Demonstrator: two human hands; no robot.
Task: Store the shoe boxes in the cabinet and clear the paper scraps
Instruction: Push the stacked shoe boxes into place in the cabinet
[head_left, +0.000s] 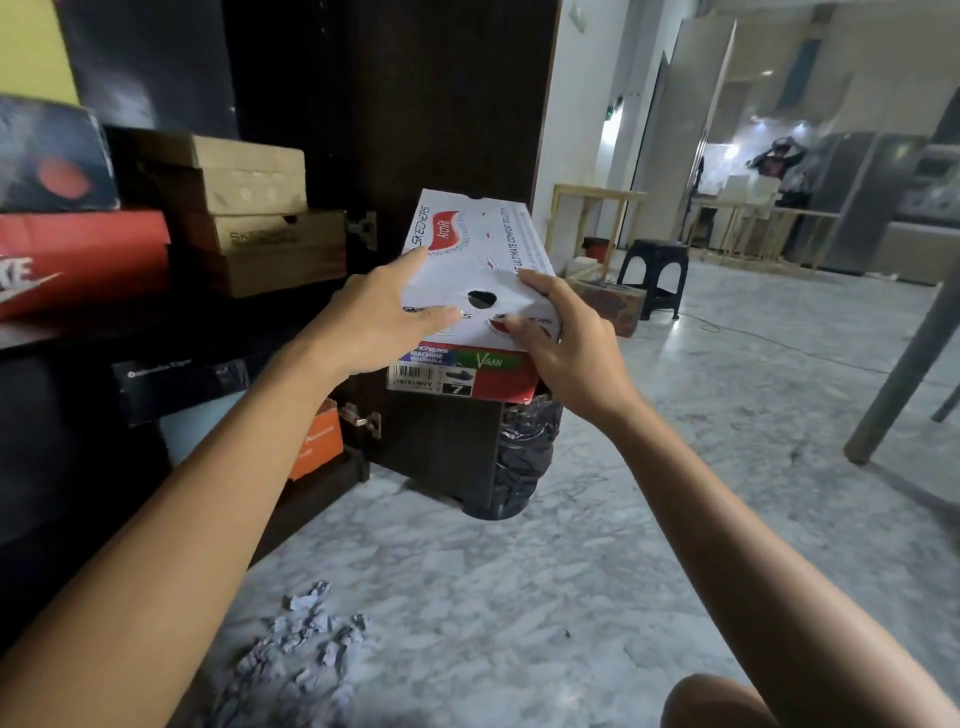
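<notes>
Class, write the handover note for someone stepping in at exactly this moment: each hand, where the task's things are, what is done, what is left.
Left hand: grips the near left end of the white shoe box.
Right hand: grips its near right end. The box is in the air in front of the open cabinet door.
Already on the cabinet's upper shelf: two brown boxes, a red box and a dark box. An orange box sits lower down.
Left: shelve the white box, then clear the paper scraps from the floor.
</notes>
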